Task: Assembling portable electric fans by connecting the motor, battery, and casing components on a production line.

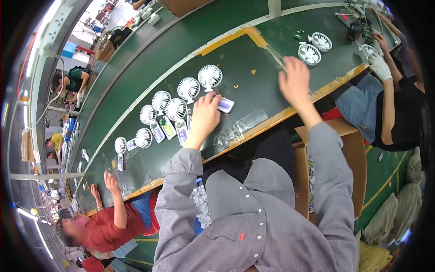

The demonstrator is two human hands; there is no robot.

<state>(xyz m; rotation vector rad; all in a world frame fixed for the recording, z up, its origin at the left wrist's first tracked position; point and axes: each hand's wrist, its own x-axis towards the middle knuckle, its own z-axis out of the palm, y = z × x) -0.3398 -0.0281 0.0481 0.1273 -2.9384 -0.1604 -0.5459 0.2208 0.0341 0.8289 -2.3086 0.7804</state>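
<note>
My left hand [206, 117] is on the green workbench, its fingers closed around a small white fan handle [225, 104] that shows a purple-blue part inside. Just beyond those fingers stands a round white fan head [210, 77]; whether it joins that handle is hidden. More handheld fans [176, 109] lie left of this hand, several with uncovered handles showing purple-blue or green parts. My right hand [296, 84] hovers over the bench's right part, fingers apart and slightly bent, with nothing visible in it. Nearest to it are two white fans [309, 54].
The workbench [249, 59] has a yellow-taped front edge. Clear plastic film [240, 131] lies near that edge, with tiny orange pieces [236, 86] beyond. A co-worker's gloved hand [379, 67] works at the right; a red-sleeved co-worker [108, 226] sits left. An open cardboard box [358, 167] stands below.
</note>
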